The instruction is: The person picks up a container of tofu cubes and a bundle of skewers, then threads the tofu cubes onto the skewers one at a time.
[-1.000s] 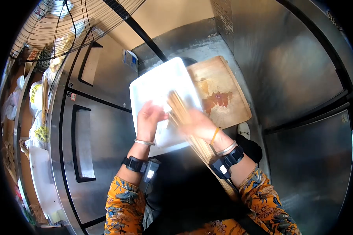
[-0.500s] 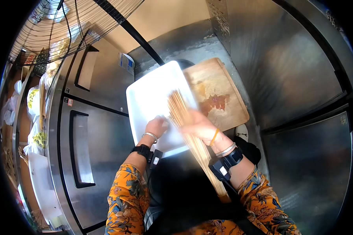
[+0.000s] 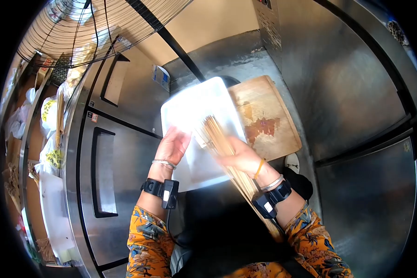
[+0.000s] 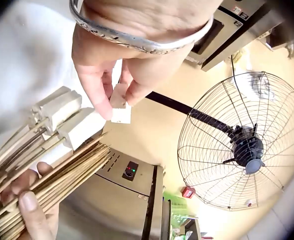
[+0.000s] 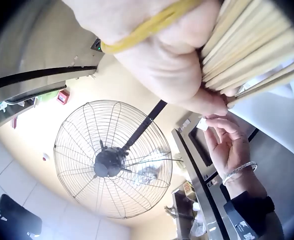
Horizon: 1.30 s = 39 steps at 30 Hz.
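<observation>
My right hand (image 3: 241, 156) grips a thick bundle of thin wooden sticks (image 3: 238, 178) slanting over the white tray (image 3: 173, 111). In the left wrist view, several white blocks (image 4: 82, 127) are on stick ends beside the bundle (image 4: 62, 187), with the right hand's thumb (image 4: 34, 212) across the sticks. My left hand (image 3: 172, 146) is over the tray's left side. Between its thumb and fingers it pinches a small white piece (image 4: 120, 104), also visible in the right wrist view (image 5: 203, 124), apart from the sticks.
A stained wooden board (image 3: 264, 111) lies right of the tray. Steel cabinets (image 3: 139, 162) stand left, and more steel doors (image 3: 366, 185) right. A wire fan (image 3: 97, 28) is at upper left; shelves with bags (image 3: 48, 111) are at far left.
My left hand has moved away from the stick tips to the left and turned, its palm now more visible. The right hand keeps its grip on the bundle. The head view has shifted slightly.
</observation>
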### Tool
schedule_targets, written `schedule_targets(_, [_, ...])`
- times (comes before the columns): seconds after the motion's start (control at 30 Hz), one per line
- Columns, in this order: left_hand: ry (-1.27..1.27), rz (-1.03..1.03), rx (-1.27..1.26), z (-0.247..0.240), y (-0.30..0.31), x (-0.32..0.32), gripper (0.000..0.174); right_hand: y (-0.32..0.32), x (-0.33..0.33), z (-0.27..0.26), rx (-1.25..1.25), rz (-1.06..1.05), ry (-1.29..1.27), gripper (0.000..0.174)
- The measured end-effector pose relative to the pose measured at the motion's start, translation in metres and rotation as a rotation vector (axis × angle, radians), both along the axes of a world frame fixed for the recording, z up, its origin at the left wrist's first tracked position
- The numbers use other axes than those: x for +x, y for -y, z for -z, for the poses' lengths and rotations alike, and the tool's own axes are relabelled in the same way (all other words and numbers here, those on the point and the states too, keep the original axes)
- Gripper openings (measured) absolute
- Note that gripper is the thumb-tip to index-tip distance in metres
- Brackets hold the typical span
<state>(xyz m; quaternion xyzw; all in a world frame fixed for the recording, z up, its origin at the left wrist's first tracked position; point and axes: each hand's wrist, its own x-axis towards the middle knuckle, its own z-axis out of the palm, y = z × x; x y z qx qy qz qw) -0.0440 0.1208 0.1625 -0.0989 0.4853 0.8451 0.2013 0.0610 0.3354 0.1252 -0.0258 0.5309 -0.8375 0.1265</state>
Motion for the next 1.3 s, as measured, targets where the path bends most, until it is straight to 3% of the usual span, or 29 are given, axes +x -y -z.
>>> schedule_targets(0.2, [0.033,-0.039,-0.069,0.006,-0.007,-0.006,0.023,0.001,-0.001,0.008,0.058,-0.005,0.002,0.054])
schedule_targets(0.83, [-0.315,0.02,-0.491,-0.014,-0.028,0.026,0.03,0.002,0.0,0.003,0.112,-0.01,-0.006,0.052])
schedule_targets(0.93, [-0.34,0.021,-0.504,-0.018,-0.036,0.034,0.008,0.003,0.0,0.005,0.105,-0.011,-0.011,0.05])
schedule_targets(1.03, [-0.363,0.047,-0.528,-0.019,-0.04,0.04,0.006,0.003,0.0,0.006,0.072,0.001,0.006,0.052])
schedule_targets(1.13, [-0.408,0.102,-0.55,-0.018,-0.044,0.046,0.03,0.004,0.0,0.005,0.06,0.014,0.012,0.052])
schedule_targets(1.3, [-0.402,0.118,-0.594,-0.016,-0.044,0.044,0.031,0.004,0.0,0.004,0.102,0.038,-0.002,0.05])
